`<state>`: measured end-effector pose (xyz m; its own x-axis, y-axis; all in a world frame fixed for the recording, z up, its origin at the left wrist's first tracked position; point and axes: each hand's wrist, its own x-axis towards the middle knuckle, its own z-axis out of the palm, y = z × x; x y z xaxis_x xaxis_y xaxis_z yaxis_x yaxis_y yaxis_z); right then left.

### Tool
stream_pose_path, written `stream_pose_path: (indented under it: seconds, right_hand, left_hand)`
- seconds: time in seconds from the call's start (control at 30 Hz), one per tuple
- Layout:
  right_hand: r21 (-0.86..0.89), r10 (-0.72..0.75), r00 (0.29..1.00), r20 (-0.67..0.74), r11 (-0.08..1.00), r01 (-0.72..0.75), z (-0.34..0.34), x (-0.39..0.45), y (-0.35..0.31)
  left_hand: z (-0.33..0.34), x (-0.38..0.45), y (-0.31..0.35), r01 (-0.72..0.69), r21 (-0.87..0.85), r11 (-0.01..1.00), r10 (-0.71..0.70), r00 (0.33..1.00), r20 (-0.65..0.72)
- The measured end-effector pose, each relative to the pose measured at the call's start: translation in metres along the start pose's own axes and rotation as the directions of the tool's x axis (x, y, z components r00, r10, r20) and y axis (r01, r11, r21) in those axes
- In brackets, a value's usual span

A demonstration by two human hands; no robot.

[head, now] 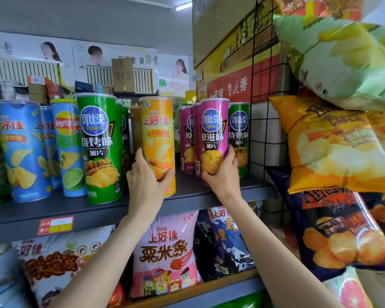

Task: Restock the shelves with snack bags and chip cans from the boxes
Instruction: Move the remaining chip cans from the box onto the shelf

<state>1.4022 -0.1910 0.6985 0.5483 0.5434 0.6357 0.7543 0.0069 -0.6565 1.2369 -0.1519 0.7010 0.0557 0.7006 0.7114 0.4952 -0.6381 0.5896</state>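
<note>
— Shop shelves fill the view. What stands on the grey top shelf (53, 210)?

— Lots of chip cans in a row. At about 9 o'clock are blue Oishi cans (22, 152), then a blue Lay's can (70, 147) with a lime on it, then a tall green Copico can (100, 147).

— What are the hands doing?

— The left hand (148, 181) is curled round the low part of an orange Oishi can (159, 143) near the middle. The can stands upright on the shelf, just beside the green one. The right hand (222, 172) grips the bottom of a pink Copico can (213, 138), a bit toward 3 o'clock. I cannot tell if that can sits flat on the shelf.

— Anything behind it?

— More pink cans to its left, and another green can (239, 138) touching its right side.

— And lower down?

— At 6 o'clock a pink Oishi snack bag (167, 256) stands on the shelf below, with a dark blue bag (229, 243) beside it. A red and yellow price tag (56, 225) sticks on the shelf edge at 8 o'clock.

— On the right?

— Big chip bags hang by a black wire rack (257, 85): a green bag (342, 63) at 2 o'clock, an orange bag (333, 147) at 3, and a dark barbecue bag (347, 232) at 4.
</note>
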Motion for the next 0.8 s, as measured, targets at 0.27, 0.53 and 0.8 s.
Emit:
stream_pose_path:
  seconds: [0.27,0.53,0.8]
  right_hand:
    - [0.163,0.024,0.992,0.127,0.986,-0.045,-0.009,0.014,0.003]
    - [0.353,0.012,0.931,0.364,0.923,-0.151,-0.02,0.033,0.012]
    - [0.381,-0.041,0.922,0.384,0.917,-0.117,-0.016,0.037,0.017]
  left_hand:
    - [0.003,-0.015,0.014,-0.26,0.207,0.943,0.3,0.934,-0.193]
    - [0.069,-0.021,0.055,-0.114,-0.214,0.97,0.149,0.977,0.152]
    - [0.078,0.004,0.062,0.089,-0.316,0.944,0.022,0.944,0.33]
